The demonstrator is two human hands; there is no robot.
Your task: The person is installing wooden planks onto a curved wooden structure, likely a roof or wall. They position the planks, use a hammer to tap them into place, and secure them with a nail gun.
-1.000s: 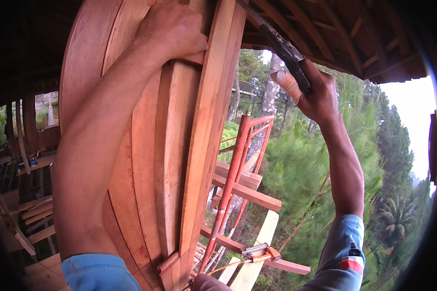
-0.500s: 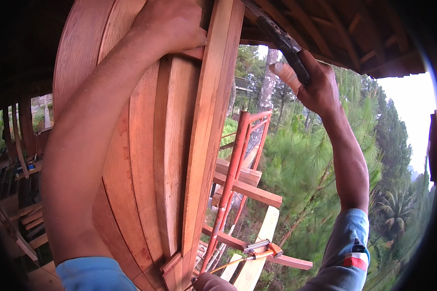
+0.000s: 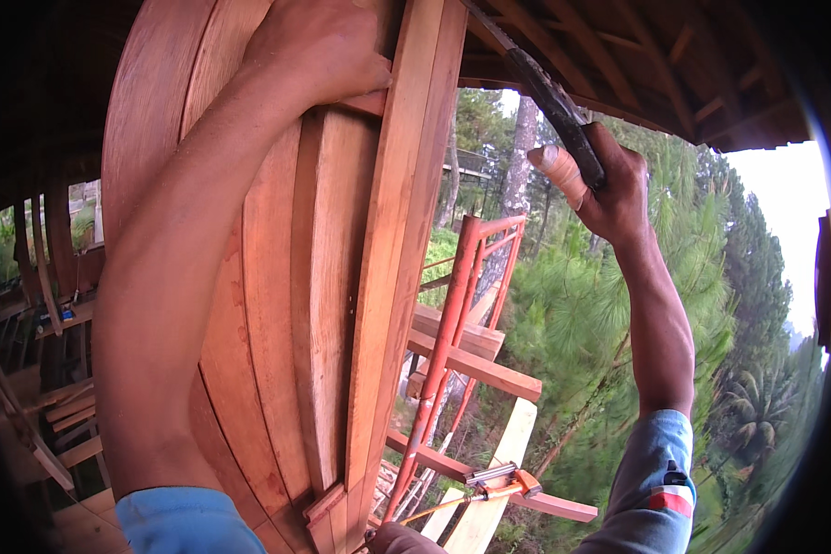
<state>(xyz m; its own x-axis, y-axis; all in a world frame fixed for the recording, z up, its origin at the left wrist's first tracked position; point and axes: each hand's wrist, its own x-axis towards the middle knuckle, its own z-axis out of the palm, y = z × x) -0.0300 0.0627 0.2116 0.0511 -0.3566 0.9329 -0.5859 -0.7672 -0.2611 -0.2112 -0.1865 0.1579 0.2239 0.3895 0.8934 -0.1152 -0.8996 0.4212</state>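
Note:
My left hand (image 3: 319, 51) is closed high up against the curved wooden planks (image 3: 272, 305). It is just left of a long upright batten (image 3: 399, 203), and a short reddish wood piece (image 3: 367, 102) shows below its fingers. What those fingers hold, if anything, is hidden. Raised on the right, my right hand (image 3: 614, 185) is wrapped round the black handle of a tool (image 3: 554, 106). The tool slants to the upper left, towards the top of the batten, and its far end is outside the view. Tape covers my right thumb (image 3: 559, 171).
Red metal scaffolding (image 3: 452, 314) stands right of the planks, with timber beams (image 3: 480, 369) across it. An orange-and-silver tool (image 3: 503, 482) lies on a pale board (image 3: 503, 443) low down. Roof rafters (image 3: 619, 55) hang overhead; trees (image 3: 572, 305) grow beyond. Lumber (image 3: 69, 411) lies at the left.
My right hand has come down and slightly to the right with the black-handled tool. My left hand has stayed almost in place against the planks.

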